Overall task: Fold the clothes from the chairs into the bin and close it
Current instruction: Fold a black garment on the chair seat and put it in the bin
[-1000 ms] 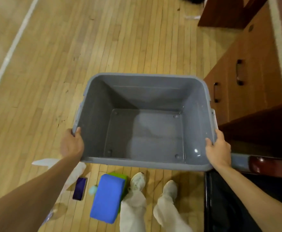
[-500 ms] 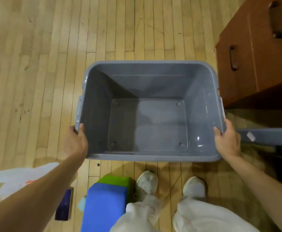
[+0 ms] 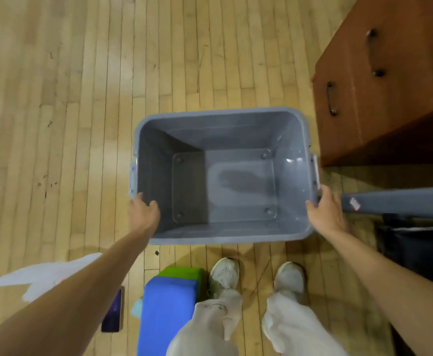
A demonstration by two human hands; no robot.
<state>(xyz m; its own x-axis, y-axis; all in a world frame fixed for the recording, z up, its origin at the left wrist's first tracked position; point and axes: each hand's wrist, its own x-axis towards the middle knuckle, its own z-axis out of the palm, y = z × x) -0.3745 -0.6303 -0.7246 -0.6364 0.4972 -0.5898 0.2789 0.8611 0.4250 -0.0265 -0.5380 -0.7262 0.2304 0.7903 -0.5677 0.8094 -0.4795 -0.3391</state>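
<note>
Dead ahead, the bin point(image 3: 220, 113) lies crosswise (empty inside); my left hand point(image 3: 143, 214) and right hand point(image 3: 325, 209) grip its near corners.

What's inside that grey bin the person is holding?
Nothing: the grey bin's bare floor and inner walls show, no clothes yet. Only the bits of rim gripped by the left hand and right hand are covered.

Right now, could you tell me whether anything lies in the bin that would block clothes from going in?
Nothing visible does: the grey bin is open-topped and bare inside, with the left hand and right hand gripping its near rim.
</note>
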